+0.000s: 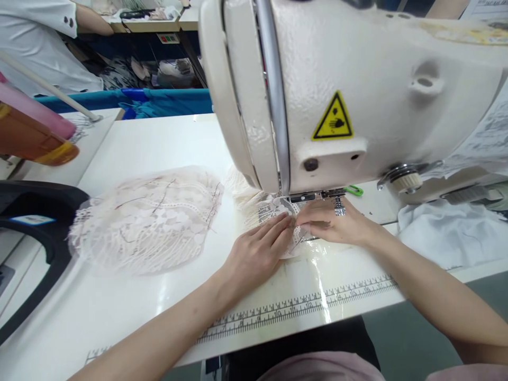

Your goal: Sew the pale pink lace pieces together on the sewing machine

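A small piece of white lace (273, 211) lies under the head of a cream sewing machine (349, 90), by the presser foot (338, 205). My left hand (256, 254) rests flat on the lace with its fingers stretched toward the needle area. My right hand (331, 222) lies on the other side, fingers pressed together and pinching the lace edge just in front of the foot. The two hands' fingertips nearly touch.
A pile of pale lace pieces (146, 219) lies on the white table (159, 143) to the left. A ruler strip (297, 307) runs along the front edge. White cloth (452, 233) sits right. A black curved part (39, 222) is far left. Another person's white sleeve (39, 37) shows behind.
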Tool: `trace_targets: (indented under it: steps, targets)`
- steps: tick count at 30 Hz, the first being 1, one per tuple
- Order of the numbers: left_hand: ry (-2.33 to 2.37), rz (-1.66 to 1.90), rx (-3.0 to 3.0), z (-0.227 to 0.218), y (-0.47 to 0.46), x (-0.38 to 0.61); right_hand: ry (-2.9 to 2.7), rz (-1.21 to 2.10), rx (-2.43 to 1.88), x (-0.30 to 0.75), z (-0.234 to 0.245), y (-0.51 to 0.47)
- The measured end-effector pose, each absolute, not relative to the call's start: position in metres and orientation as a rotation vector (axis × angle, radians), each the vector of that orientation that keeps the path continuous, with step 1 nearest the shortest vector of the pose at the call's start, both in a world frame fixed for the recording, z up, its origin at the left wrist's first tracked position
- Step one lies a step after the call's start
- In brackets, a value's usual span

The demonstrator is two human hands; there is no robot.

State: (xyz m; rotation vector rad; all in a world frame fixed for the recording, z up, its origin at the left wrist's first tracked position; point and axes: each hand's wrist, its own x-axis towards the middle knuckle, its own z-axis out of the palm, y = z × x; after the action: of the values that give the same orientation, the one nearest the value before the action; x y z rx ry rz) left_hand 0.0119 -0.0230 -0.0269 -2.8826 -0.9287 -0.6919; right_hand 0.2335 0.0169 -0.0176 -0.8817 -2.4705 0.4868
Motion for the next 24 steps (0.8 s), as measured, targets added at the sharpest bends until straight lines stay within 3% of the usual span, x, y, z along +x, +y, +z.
trace_targets:
  steps: [5,15,24]
  targets:
    - [-1.011,-0.689,-2.854,-0.024,-0.022,0.008,-2.497,0.476,-0.786,0.226,-0.022,0.011]
    - [-1.199,-0.684,-2.788,-0.025,-0.017,0.003,-2.465,0.080,-0.765,0.210,-0.037,0.000]
    - [-1.265,-0.673,-2.749,-0.027,-0.013,0.004,-2.458,0.074,-0.848,0.207,-0.038,0.002]
